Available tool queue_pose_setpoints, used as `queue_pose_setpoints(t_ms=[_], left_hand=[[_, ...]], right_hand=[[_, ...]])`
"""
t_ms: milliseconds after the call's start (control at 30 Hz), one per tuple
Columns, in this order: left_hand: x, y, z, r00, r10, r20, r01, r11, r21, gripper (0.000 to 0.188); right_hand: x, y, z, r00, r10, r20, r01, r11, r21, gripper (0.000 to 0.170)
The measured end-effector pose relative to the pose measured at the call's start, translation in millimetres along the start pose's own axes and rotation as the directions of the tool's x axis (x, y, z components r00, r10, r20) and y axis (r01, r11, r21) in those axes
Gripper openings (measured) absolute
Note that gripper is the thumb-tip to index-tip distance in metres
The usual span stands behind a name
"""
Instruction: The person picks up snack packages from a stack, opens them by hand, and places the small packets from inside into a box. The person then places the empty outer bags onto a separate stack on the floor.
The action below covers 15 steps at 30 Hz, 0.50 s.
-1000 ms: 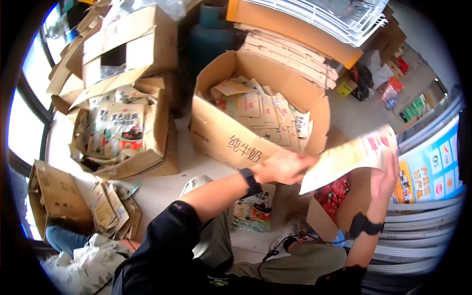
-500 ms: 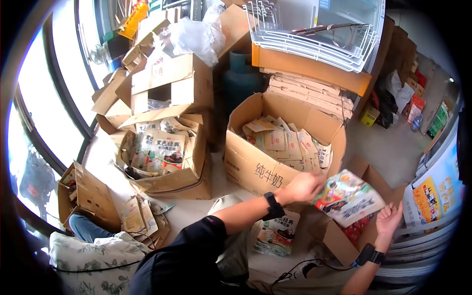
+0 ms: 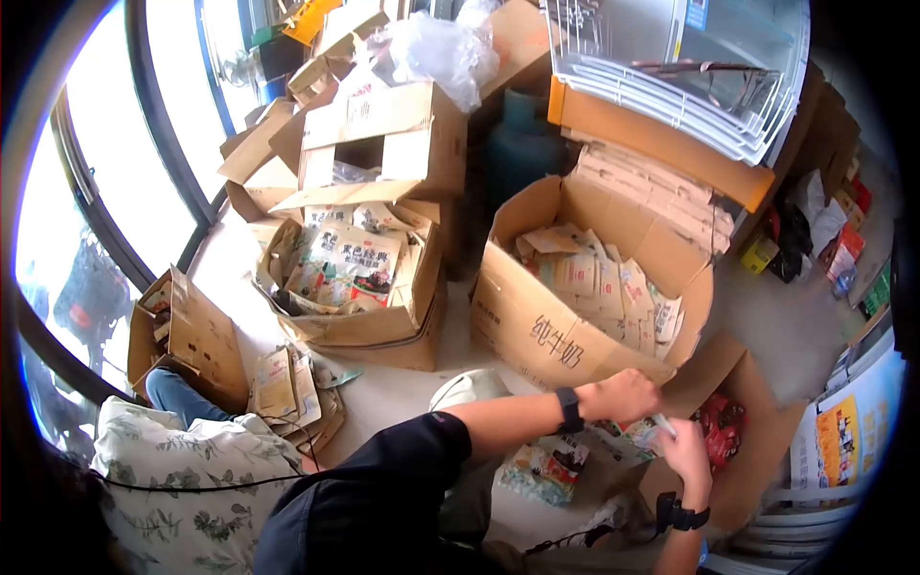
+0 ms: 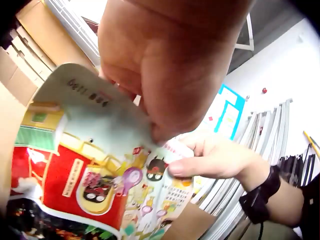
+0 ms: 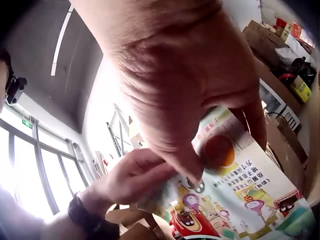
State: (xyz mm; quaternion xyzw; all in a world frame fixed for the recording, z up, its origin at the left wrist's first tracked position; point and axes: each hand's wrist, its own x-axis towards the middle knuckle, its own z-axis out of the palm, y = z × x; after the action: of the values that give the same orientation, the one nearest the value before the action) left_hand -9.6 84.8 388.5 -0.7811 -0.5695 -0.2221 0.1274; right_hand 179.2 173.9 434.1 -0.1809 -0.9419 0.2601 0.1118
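Pale floor (image 3: 407, 388) is lined with open cartons (image 3: 369, 329); by the near right corner of the black-lettered carton (image 3: 517, 331), a printed pouch (image 4: 100, 160) is pinched at its edges by the left hand (image 3: 623, 395) and the right hand (image 3: 686, 450).

There are two hands (image 3: 621, 395) (image 3: 685, 452), two wristbands (image 3: 569, 410) (image 3: 686, 518), one held pouch (image 4: 100, 160) and one teal cylinder (image 3: 522, 153).

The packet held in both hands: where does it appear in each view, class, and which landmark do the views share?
Head: the packet is right of centre, below the middle, partly hidden.
Left wrist: the packet fills much of the lower left.
Right wrist: the packet spreads from the centre to the lower right.
Shared landmark: the right hand, which shows on the packet in all three.
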Motion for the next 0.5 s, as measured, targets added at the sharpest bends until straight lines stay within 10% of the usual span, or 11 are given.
queue_pose_setpoints(t_ms=[233,333,400,500], left_hand=[[3.1,-20.5,-70.4,0.936,-0.333,0.119,0.353,0.876,-0.328,0.037],[-0.2,-37.7,-53.7,0.865,-0.476,0.156,0.42,0.519,-0.745,0.043],[-5.7,-47.0,-33.0,0.849,-0.459,0.261,0.326,0.066,-0.943,0.028],[-5.5,-35.2,-42.2,0.819,-0.492,0.295,0.312,-0.049,-0.949,0.014]], right_hand=[[-10.2,8.4,-24.4,0.993,0.037,-0.115,-0.028,0.997,0.073,0.029],[-18.0,5.2,-42.5,0.992,0.051,-0.114,-0.031,0.985,0.171,0.03],[-20.5,-0.1,-48.9,0.989,0.081,-0.124,-0.041,0.954,0.296,0.027],[-22.9,7.6,-50.0,0.984,0.163,-0.076,-0.107,0.872,0.478,0.026]])
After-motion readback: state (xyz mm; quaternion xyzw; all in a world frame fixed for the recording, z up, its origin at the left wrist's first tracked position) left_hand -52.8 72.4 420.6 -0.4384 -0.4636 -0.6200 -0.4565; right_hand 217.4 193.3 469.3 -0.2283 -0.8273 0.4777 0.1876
